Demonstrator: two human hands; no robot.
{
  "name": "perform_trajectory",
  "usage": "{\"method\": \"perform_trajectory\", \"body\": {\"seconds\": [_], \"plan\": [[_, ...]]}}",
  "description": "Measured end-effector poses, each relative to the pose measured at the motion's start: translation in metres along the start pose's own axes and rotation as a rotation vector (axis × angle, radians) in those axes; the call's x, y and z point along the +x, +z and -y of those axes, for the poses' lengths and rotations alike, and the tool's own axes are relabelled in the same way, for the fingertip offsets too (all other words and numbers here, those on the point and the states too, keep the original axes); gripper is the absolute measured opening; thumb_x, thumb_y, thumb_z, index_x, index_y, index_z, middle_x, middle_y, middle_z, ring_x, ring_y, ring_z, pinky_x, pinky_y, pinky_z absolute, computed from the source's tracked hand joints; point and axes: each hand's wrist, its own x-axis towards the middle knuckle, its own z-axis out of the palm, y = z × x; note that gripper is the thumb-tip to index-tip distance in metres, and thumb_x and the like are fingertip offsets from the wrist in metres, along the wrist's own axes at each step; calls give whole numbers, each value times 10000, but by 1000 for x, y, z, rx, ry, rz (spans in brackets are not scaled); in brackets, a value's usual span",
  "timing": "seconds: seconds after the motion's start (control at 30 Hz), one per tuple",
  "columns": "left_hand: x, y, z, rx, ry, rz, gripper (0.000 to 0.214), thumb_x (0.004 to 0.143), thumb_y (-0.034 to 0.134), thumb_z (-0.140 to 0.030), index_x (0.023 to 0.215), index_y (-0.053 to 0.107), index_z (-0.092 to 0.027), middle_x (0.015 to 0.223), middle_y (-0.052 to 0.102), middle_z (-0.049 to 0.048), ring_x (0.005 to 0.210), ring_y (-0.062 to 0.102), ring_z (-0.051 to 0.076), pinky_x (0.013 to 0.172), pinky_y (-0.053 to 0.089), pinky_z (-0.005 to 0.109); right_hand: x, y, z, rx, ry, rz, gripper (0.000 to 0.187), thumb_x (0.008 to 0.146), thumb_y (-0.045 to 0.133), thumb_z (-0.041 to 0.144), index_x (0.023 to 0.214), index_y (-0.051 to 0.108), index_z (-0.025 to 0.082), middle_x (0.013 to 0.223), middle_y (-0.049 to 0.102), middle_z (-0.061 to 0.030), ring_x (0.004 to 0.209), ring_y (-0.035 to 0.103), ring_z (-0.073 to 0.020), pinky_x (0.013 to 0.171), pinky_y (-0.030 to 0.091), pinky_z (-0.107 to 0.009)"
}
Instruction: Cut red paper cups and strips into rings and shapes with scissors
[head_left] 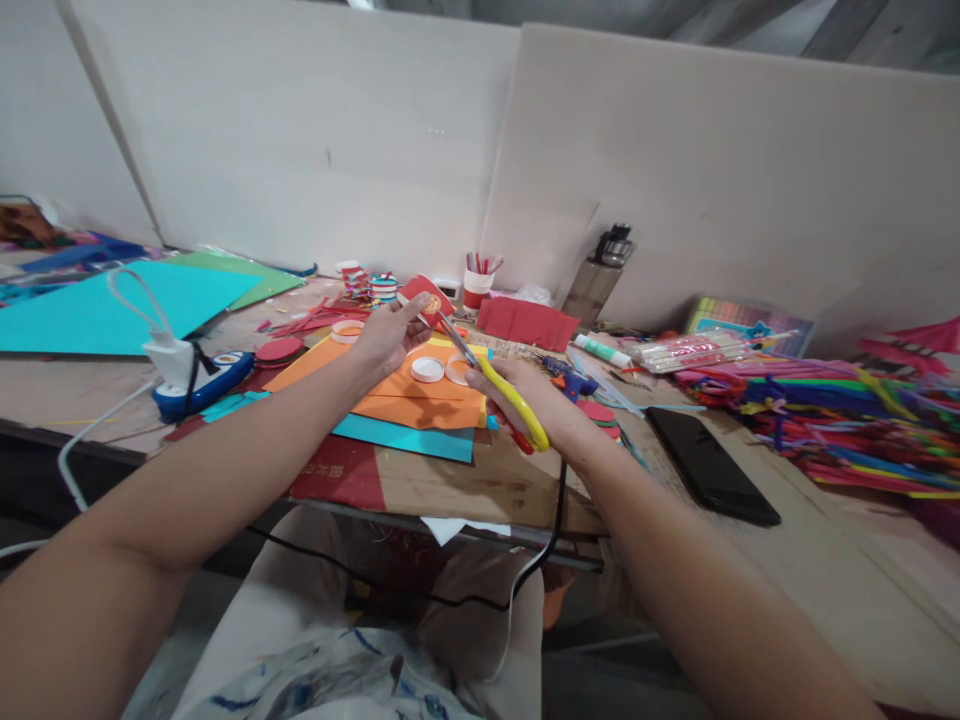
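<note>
My left hand (391, 338) is closed on a small red piece of card (420, 290) with a gold pattern on it. In my right hand (514, 385) is a pair of scissors (525, 405) with yellow and red handles. The scissor blades point up and left and meet the lower right edge of the card. Below both hands lie orange sheets (397, 395) over a blue sheet (420, 440). On the orange sheets rest a white ring (427, 370) and another pale ring (457, 370), partly behind my right hand.
At left are a blue power strip (202, 385), red discs (279, 351) and a large turquoise sheet (112, 305). A bottle (596, 275), glue stick (602, 350), glue gun (576, 382), phone (711, 465) and colourful pipe cleaners (832, 420) lie right. A black cable (561, 510) hangs over the front edge.
</note>
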Motion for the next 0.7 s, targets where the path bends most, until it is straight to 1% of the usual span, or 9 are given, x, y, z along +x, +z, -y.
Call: {"method": "perform_trajectory", "body": {"seconds": [0.13,0.37,0.57,0.63,0.7], "plan": [[0,-1,0,-1,3,4,280,682,818,-241,734,555,-158,635,661,-24,533,616,75,577,504,198,0,1,0,6,25,-9,415,848,575,576,727,532,182,559,534,18,414,475,-87,379,357,-203],[0,0,-2,-15,3,7,276,688,816,-223,734,553,-154,654,675,-16,537,622,73,579,505,196,0,0,3,-45,-15,-26,386,844,593,524,687,507,181,515,533,16,426,469,-84,407,326,-196],[-1,0,-3,-8,8,7,253,711,799,-214,738,554,-155,655,675,-14,538,624,74,580,504,199,-4,3,9,-50,34,-58,346,879,535,455,671,495,182,517,530,8,423,461,-83,420,329,-198],[-1,0,-3,-4,5,1,253,714,797,-214,736,551,-157,653,673,-16,526,615,69,583,504,199,-4,2,10,-62,19,-54,343,871,541,460,672,500,183,522,524,11,434,460,-85,431,327,-201],[-1,0,-3,5,7,0,249,715,796,-222,742,557,-157,651,671,-17,520,608,68,576,498,199,-5,1,11,-95,-25,-56,351,854,559,480,675,499,185,532,517,15,455,462,-90,446,323,-206]]}}
